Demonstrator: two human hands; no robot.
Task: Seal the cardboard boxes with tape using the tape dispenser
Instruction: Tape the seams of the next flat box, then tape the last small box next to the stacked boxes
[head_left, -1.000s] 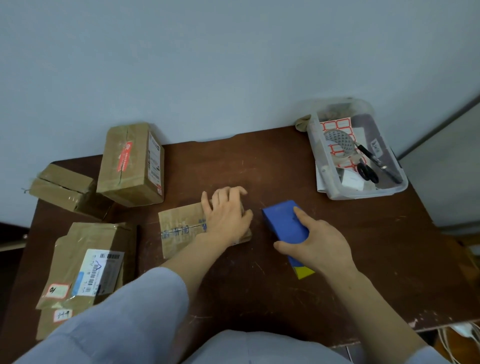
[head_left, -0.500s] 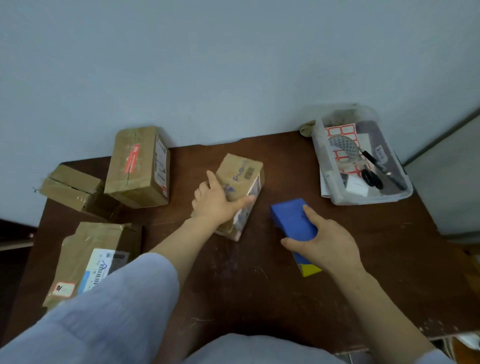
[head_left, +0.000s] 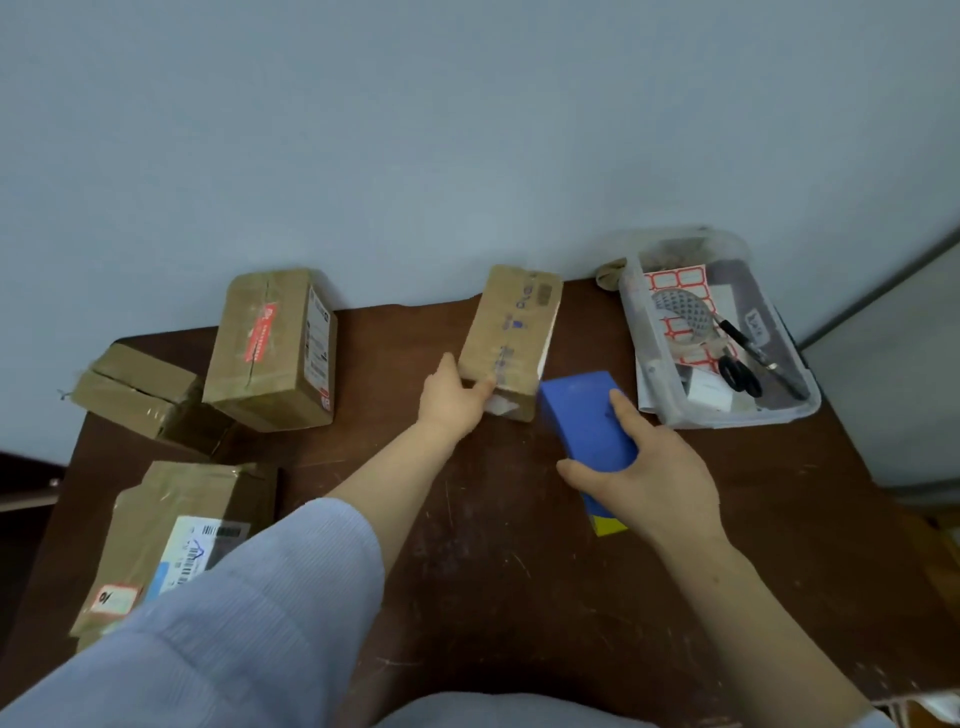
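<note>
My left hand (head_left: 457, 402) grips the near end of the box (head_left: 511, 338), thumb on its left edge and fingers curled on the end face. The box lies lengthwise, pointing away from me, its far end close to the wall. I judge this hold is for steering: from one end I can swing the box round and bring a seam to face me.

My right hand (head_left: 649, 478) is wrapped round the blue block I take for the dispenser (head_left: 587, 415), thumb on its left side, forefinger along the top. The dispenser lies on the table (head_left: 519, 571), just right of the left hand and nearly touching the box, so the tool is ready beside the work. The hands are apart, each clamped on its own thing.

No tape is drawn out that I can see. I would say the step in hand is placing the box, with taping to follow.

Left of my left hand lie a red-label box (head_left: 270, 348), a split box (head_left: 140, 395) and a barcode box (head_left: 171, 530). Beyond my right hand is a bin (head_left: 737, 422) holding scissors (head_left: 740, 371).
</note>
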